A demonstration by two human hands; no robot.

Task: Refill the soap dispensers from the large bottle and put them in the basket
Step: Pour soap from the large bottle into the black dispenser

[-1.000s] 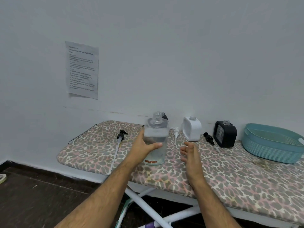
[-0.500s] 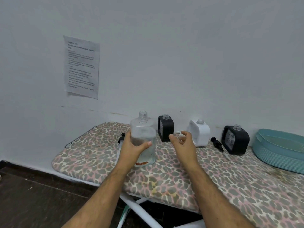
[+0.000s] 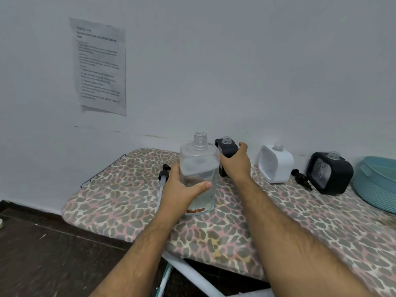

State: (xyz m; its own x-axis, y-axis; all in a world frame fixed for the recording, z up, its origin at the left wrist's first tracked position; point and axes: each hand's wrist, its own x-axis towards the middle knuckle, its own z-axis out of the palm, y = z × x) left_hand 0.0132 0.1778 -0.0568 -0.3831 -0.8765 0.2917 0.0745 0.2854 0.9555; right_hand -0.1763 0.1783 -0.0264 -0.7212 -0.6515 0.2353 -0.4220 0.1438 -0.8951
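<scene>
A large clear bottle (image 3: 198,166) with its cap off stands on the leopard-print ironing board (image 3: 278,221). My left hand (image 3: 180,189) grips its lower body. Just behind it, my right hand (image 3: 235,162) holds a black soap dispenser (image 3: 228,147) with an open neck. A white dispenser (image 3: 276,165) and a second black dispenser (image 3: 330,173) stand further right by the wall, both without pumps. A teal basket (image 3: 377,185) sits at the right edge.
A long pump with a tube (image 3: 162,179) lies left of the bottle; a small black pump (image 3: 301,179) lies between the white and black dispensers. A printed sheet (image 3: 99,65) hangs on the wall. The board's left end drops to dark floor.
My left hand has set the large bottle further left on the board. My right hand has reached forward from the open air and taken hold of the nearest black dispenser.
</scene>
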